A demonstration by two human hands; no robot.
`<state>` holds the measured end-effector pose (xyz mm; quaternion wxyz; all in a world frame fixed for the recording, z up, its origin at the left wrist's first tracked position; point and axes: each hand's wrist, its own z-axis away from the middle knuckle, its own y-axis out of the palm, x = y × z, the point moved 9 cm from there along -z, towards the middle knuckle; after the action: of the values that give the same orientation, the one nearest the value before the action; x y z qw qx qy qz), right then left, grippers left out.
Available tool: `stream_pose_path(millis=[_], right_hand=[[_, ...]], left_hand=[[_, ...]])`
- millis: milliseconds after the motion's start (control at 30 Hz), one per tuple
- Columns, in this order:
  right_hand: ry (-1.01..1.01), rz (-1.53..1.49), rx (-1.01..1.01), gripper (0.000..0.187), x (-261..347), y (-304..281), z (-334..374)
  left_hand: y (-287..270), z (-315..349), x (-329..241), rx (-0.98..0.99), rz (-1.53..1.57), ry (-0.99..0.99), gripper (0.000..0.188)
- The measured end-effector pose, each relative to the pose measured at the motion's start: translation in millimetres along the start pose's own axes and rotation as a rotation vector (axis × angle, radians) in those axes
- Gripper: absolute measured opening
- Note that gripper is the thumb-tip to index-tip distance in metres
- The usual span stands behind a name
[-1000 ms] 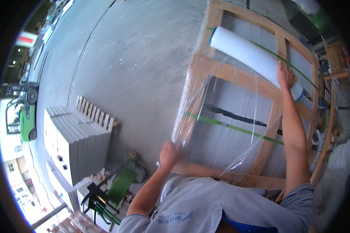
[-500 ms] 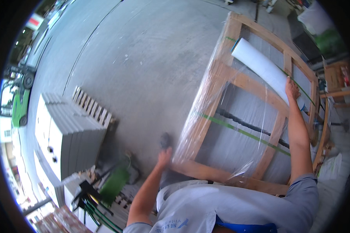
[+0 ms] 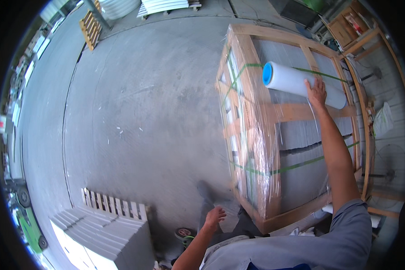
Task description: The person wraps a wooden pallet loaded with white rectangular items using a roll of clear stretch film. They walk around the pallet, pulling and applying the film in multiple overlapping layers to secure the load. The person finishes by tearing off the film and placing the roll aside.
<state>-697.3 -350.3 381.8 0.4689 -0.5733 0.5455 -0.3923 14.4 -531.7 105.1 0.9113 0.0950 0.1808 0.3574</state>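
A thick white roll of stretch film (image 3: 285, 81) with a blue core end lies slantwise over the top of a wooden crate (image 3: 297, 111). My right hand (image 3: 317, 92) grips the roll near its middle, thumb and fingers apart and curved over its surface. Clear film covers the crate's near corner and side. Green straps and a dark strip run across its grey panels. My left hand (image 3: 215, 217) hangs low beside my legs, fingers loosely apart and holding nothing. How far the roll's underside touches the crate is hidden.
Stacked grey-white slabs (image 3: 105, 234) stand at lower left, a slatted pallet (image 3: 114, 204) behind them. A green forklift (image 3: 29, 227) is at the left rim. Wooden framing (image 3: 366, 130) stands close along the crate's right side. A yellowish pallet (image 3: 90, 30) leans by a post at far left.
My view has turned and shifted along the crate. The roll now lies more level, its blue end facing me, with my right hand nearer its middle. My left hand's fingers now show.
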Motion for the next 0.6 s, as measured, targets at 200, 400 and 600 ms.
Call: stream_pose_path(millis=[200,400,600], right_hand=[[0.050,-0.044,-0.005,0.081,-1,-4,9],[0.080,-0.026,0.003,0.081,5,-8,20],[0.140,-0.007,-0.135,0.073,15,-5,10]], left_hand=[[-59,4,-144,-0.111,-0.080,0.074,0.057],[-12,-3,-319,-0.010,-0.212,0.320,0.069],[70,-48,-464,0.190,-0.218,0.465,0.076]])
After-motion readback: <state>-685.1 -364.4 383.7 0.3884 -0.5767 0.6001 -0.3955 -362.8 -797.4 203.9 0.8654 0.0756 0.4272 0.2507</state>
